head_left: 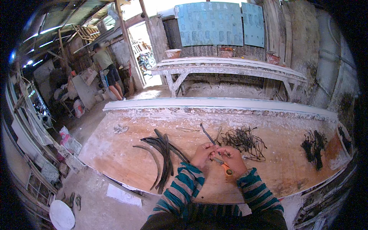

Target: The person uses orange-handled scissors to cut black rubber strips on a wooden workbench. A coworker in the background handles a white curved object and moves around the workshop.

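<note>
A slim dark strip (207, 133) stands out from the fingers above the middle of the worktop (115, 153); its long axis slants away from the person, the free end toward the far edge and slightly left, the other end hidden in the grip. The left hand (203, 155) is curled, thumb and fingertips pinched on the strip. The right hand (235, 160) meets it, fingers bent and nearly closed at the strip's near end; exactly what it pinches cannot be told. Both forearms reach in over the near edge and converge. Orange-handled scissors (224, 166) lie just under the right hand, handle toward the near edge; whether it holds them is unclear. Dark strips (165, 157) are heaped to the left, tangled cords (242, 141) beyond the right hand, and a black bundle (316, 148) near the right edge.
</note>
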`<state>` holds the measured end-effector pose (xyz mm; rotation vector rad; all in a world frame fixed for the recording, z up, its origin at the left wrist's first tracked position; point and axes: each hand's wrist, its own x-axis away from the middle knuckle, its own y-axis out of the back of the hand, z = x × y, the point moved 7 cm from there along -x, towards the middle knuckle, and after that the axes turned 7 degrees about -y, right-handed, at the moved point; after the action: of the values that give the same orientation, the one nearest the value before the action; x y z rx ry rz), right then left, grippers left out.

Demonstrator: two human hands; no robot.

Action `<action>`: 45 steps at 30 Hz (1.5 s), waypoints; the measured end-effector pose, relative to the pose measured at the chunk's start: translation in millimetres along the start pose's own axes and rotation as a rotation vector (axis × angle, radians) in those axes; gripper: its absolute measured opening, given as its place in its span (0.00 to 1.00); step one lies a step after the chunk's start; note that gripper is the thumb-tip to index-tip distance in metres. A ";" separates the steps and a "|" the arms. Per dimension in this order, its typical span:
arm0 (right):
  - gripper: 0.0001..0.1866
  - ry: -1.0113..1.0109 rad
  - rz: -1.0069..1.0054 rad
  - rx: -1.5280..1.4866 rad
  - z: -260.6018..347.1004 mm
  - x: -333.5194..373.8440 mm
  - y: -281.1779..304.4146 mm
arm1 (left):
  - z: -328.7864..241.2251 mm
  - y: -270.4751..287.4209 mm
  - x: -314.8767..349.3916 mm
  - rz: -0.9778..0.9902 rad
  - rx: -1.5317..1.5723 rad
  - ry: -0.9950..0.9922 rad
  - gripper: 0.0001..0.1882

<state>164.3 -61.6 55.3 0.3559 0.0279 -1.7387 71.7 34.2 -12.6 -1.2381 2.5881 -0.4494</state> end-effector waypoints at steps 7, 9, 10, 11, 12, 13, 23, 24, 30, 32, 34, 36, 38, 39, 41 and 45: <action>0.07 0.029 -0.077 0.133 -6.5 -1.0 4.0 | 0.0 -1.6 -0.3 0.010 -0.027 -0.008 0.07; 0.07 0.047 -0.124 0.155 -11.1 -1.4 8.1 | -0.6 -2.6 -0.4 0.046 -0.037 -0.003 0.07; 0.07 0.068 -0.144 0.169 -6.4 -1.6 8.5 | -1.7 -3.3 0.1 0.062 -0.043 -0.001 0.07; 0.07 0.088 -0.164 0.182 -3.2 -1.6 9.2 | -2.4 -3.2 0.5 0.044 -0.041 -0.006 0.07; 0.06 0.093 -0.179 0.156 -6.3 -2.5 9.8 | -2.6 -3.7 1.1 0.026 -0.039 -0.012 0.07; 0.05 0.098 -0.196 0.131 -10.4 -4.1 9.9 | -2.8 -3.8 1.4 0.010 -0.038 -0.017 0.07; 0.06 -0.128 -0.148 -0.212 -49.6 -10.7 16.9 | -10.2 -10.1 5.0 0.024 -0.131 -0.036 0.10; 0.06 -0.137 -0.148 -0.207 -51.0 -10.3 17.4 | -10.8 -10.0 5.1 0.021 -0.135 -0.042 0.10; 0.05 -0.139 -0.152 -0.145 -36.3 -8.2 13.2 | -7.4 -5.7 3.2 0.001 -0.021 -0.085 0.10; 0.06 -0.092 -0.131 -0.112 -33.8 -8.0 12.4 | -5.3 -4.1 1.5 0.008 -0.008 -0.097 0.10; 0.06 -0.109 -0.137 -0.101 -36.7 -8.0 12.6 | -6.8 -3.9 1.3 0.021 -0.020 -0.101 0.09; 0.06 -0.113 -0.140 -0.072 -37.1 -7.9 13.8 | -9.9 -6.9 3.1 0.004 -0.020 -0.105 0.09; 0.05 -0.100 -0.139 -0.025 -33.1 -7.8 14.5 | -13.7 -9.3 5.4 -0.006 -0.010 -0.113 0.09; 0.05 -0.102 -0.136 -0.016 -33.5 -8.0 14.4 | -14.4 -10.6 5.8 -0.005 0.000 -0.118 0.08; 0.05 -0.104 -0.124 0.002 -33.6 -8.6 12.9 | -12.8 -9.0 5.3 -0.006 -0.002 -0.143 0.07; 0.05 -0.144 -0.057 -0.039 -34.5 -7.6 9.6 | -6.5 -7.9 0.1 0.031 -0.019 -0.181 0.05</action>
<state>182.4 -48.9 26.1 0.2024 -0.0324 -1.8139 75.1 30.5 -3.7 -1.1845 2.4603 -0.2919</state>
